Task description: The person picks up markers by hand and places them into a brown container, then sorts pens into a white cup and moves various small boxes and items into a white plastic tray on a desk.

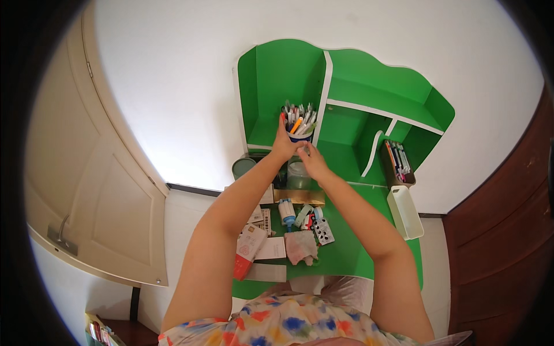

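A pen cup (299,137) with a white rim and dark blue side is crammed with pens and markers. My left hand (285,146) grips it from the left, thumb across the front. Just below the cup is my right hand (315,163), its fingertips close to my left thumb; whether it bears on the cup I cannot tell. The cup is at the front of the left compartment of a green and white desk hutch (285,73). Below my hands stands a clear jar (298,175), and to its left a round grey-green lid or container (243,168).
Boxes, including a red and white one (250,251), a blue-capped bottle (286,212), a blister pack (323,231) and crumpled tissue (301,247) crowd the green desk (346,255). At the right stand a brown pen holder (398,166) and a white bin (404,212).
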Motion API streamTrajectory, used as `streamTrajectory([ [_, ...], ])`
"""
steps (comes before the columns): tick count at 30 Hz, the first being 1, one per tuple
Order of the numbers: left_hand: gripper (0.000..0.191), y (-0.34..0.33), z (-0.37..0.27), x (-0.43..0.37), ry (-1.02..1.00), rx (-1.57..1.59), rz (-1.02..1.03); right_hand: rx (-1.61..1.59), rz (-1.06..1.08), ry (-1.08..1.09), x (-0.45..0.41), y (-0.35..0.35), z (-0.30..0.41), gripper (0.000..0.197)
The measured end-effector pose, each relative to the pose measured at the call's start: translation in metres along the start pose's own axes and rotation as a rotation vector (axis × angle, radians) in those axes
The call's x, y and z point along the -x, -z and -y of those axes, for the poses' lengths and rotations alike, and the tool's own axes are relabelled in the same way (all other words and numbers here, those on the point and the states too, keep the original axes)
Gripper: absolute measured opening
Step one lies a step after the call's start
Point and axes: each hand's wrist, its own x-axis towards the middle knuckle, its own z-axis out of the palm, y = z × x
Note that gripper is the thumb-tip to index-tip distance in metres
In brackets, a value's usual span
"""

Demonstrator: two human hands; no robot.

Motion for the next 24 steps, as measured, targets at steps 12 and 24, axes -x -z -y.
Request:
streamTrajectory([
  [12, 0.125, -0.01, -0.006, -0.017, 0.104, 0.037, -0.028, -0.048, -0.041, 0.099, 0.035, 0.008, -0.004, 0.062],
  [24, 0.088, 0.021, -0.122, 0.061, 0.183, -0.098, -0.058, 0.238, -0.112, 0.151, 0.157, 0.118, -0.053, 0.062],
])
